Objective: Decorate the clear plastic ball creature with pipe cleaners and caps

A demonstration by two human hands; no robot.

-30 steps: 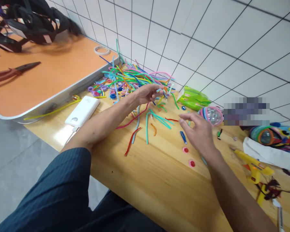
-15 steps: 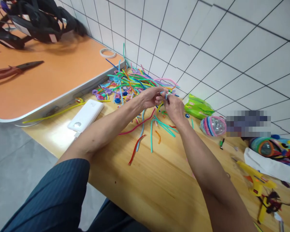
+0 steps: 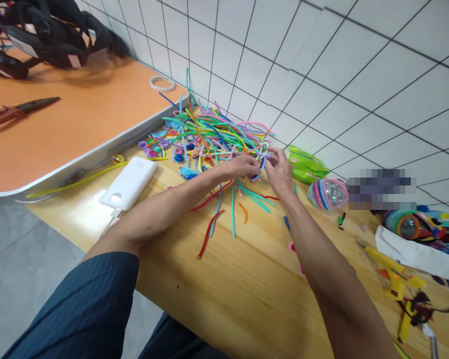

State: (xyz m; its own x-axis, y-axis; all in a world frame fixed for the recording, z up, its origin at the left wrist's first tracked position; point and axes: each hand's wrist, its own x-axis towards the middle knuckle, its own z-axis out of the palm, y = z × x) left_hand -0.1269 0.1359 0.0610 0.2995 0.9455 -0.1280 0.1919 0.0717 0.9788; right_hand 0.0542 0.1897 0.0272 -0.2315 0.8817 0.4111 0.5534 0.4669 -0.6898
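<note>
At the right end of a heap of coloured pipe cleaners (image 3: 217,127), my hands work close together. My left hand (image 3: 244,166) is closed with its fingertips on a small blue-purple pipe cleaner (image 3: 262,162). From the other side, the bent fingers of my right hand (image 3: 279,168) pinch the same piece. Its exact shape is partly hidden by the fingers. Just below the hands lie turquoise pipe cleaners (image 3: 256,198), a short orange one (image 3: 243,213) and a red one (image 3: 209,234).
A white power bank (image 3: 129,183) lies left of my left forearm. Pliers (image 3: 20,110) and a tape roll (image 3: 162,84) are on the orange table. To the right are a green packet (image 3: 307,163), a pipe-cleaner-wrapped clear ball (image 3: 328,194) and a yellow glue gun (image 3: 394,274). A tiled wall (image 3: 284,75) stands behind.
My hands have come down slightly and moved a little apart, so the blue-purple piece shows between them. The view has shifted slightly.
</note>
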